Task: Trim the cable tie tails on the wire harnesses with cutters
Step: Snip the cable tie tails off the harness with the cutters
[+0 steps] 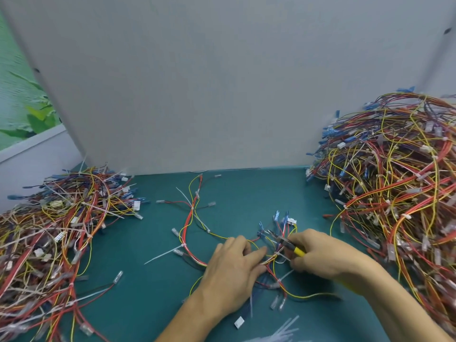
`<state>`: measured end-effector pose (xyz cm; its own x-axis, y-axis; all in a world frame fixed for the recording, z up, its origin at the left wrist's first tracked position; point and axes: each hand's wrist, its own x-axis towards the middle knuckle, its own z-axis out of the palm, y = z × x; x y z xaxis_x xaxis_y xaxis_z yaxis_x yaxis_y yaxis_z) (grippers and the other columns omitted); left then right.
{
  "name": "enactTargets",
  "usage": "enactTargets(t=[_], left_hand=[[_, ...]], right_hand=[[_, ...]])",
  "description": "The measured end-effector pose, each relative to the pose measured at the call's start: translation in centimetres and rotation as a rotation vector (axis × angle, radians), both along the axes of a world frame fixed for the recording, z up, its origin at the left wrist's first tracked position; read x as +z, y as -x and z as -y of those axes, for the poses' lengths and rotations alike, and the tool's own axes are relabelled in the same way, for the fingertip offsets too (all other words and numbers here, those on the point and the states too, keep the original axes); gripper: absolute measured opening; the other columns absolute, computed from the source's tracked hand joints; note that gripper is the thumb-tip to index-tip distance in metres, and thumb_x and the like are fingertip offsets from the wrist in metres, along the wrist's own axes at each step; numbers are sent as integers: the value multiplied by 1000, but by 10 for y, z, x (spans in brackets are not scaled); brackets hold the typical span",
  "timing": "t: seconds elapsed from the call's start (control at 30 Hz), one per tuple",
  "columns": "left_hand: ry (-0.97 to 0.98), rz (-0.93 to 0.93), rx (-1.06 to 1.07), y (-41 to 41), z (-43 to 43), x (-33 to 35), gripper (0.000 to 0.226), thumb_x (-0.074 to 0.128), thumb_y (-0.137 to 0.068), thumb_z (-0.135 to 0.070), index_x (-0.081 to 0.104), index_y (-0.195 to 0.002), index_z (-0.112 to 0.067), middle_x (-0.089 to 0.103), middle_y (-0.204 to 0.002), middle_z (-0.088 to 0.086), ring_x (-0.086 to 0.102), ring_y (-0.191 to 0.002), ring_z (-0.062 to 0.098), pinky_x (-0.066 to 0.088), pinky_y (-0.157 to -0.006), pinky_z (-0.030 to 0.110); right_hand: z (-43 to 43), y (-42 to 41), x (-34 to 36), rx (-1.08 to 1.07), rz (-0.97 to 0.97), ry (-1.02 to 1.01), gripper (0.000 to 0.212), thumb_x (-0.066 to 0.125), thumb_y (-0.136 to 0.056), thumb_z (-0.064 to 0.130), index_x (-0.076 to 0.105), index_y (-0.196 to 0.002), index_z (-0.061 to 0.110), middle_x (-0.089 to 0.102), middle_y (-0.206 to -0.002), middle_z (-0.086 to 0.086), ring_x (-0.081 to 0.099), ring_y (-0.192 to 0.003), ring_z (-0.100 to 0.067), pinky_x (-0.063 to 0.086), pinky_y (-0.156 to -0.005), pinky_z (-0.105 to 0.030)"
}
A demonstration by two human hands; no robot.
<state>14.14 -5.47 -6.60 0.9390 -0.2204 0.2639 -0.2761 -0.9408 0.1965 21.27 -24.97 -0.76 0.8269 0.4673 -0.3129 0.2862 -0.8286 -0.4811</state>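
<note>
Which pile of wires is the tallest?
The right pile: it is heaped far higher than the left pile, which lies low and spread out.

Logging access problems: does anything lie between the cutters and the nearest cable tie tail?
Nothing separate blocks it. The cutters in the right hand sit just above the white tie tail; only the harness's own wires crowd it, and the left hand presses down close beside.
</note>
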Motion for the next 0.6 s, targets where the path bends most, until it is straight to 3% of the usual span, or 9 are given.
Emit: enactTargets(t=[0.17, 0.27, 0.37, 0.5, 0.6], left_hand=[[249, 16, -8, 0, -1, 4, 44, 40, -95, -43, 56, -132, -26, 49, -98, -5, 49, -99, 15, 40, -92, 32], [339, 134, 16, 1, 0, 8, 33, 50, -92, -32, 67, -118, -18, 53, -92, -3, 52, -90, 16, 44, -87, 34], [365, 233, 54, 1, -1, 14, 24, 59, -87, -19, 71, -106, -14, 57, -90, -1, 54, -85, 19, 48, -80, 37], [439, 287, 87, 1, -4, 27, 23, 59, -85, -13, 72, -105, -11, 62, -95, -1, 59, -88, 17, 48, -83, 31], [519, 311, 121, 0, -9, 39, 21, 62, -88, -9, 72, -106, -10, 65, -100, -3, 58, -93, 4, 40, -86, 8]], right_hand=[[19, -7, 12, -87, -50, -223, 3, 64, -81, 16, 65, -84, 15, 65, -68, 2, 56, -60, -9, 48, -66, -32], [27, -12, 14, -178, -80, -376, 2, 62, -87, 12, 64, -86, 14, 68, -70, 1, 58, -61, -10, 47, -64, -29], [28, -14, 13, -236, -66, -488, 9, 59, -94, 22, 60, -88, 15, 69, -74, -3, 61, -68, -14, 49, -71, -31], [28, -13, 16, -194, 54, -410, 19, 57, -93, 41, 57, -91, 22, 59, -73, 3, 53, -63, -7, 44, -62, -24], [28, -13, 15, -171, 43, -240, 23, 65, -86, 37, 51, -102, 28, 50, -79, 0, 48, -69, -13, 38, -65, -32]])
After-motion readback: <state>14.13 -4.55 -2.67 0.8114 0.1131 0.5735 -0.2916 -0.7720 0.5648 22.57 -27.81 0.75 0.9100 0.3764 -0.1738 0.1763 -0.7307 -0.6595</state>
